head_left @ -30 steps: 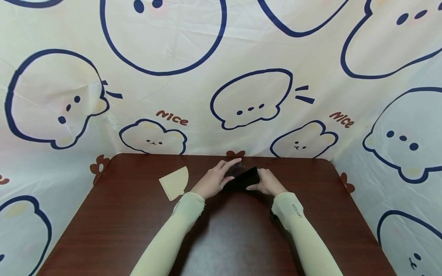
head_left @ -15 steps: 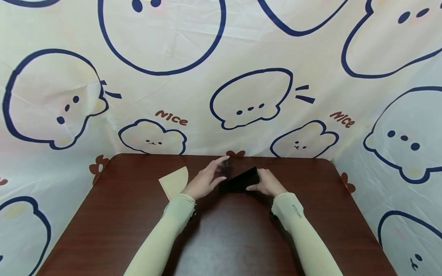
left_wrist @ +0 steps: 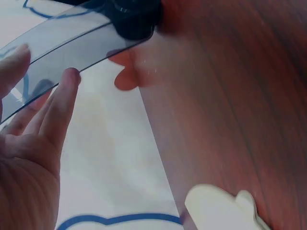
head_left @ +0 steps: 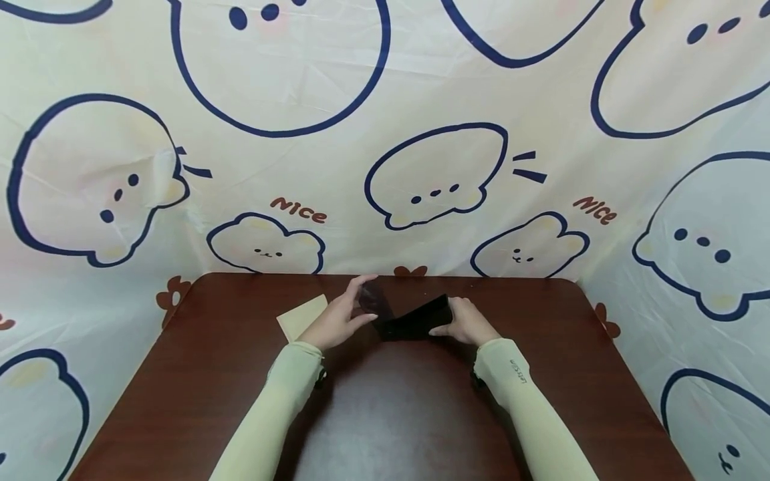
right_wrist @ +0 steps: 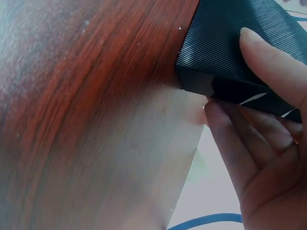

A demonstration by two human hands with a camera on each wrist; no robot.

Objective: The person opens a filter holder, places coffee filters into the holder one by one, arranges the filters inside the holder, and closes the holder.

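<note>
My left hand (head_left: 334, 322) holds a clear, smoky plastic lid (head_left: 375, 302) by its outer edge, thumb on one face and fingers on the other. In the left wrist view the lid (left_wrist: 91, 40) tilts up from a dark body at its far end. My right hand (head_left: 472, 322) grips the right end of a black box (head_left: 418, 322), which stands slanted above the table's far half. Its finely ribbed side (right_wrist: 220, 43) lies under my right thumb in the right wrist view. Whatever is inside the box is hidden.
A flat cream piece (head_left: 301, 319) with a rounded end and a small tab lies behind and left of my left hand, partly covered by it. The dark brown table (head_left: 397, 407) meets a patterned cloth (head_left: 337, 160) along its back edge.
My left hand has moved left, swinging the clear lid outward from the black box. More of the lid shows now, while the right hand and box stay almost where they were.
</note>
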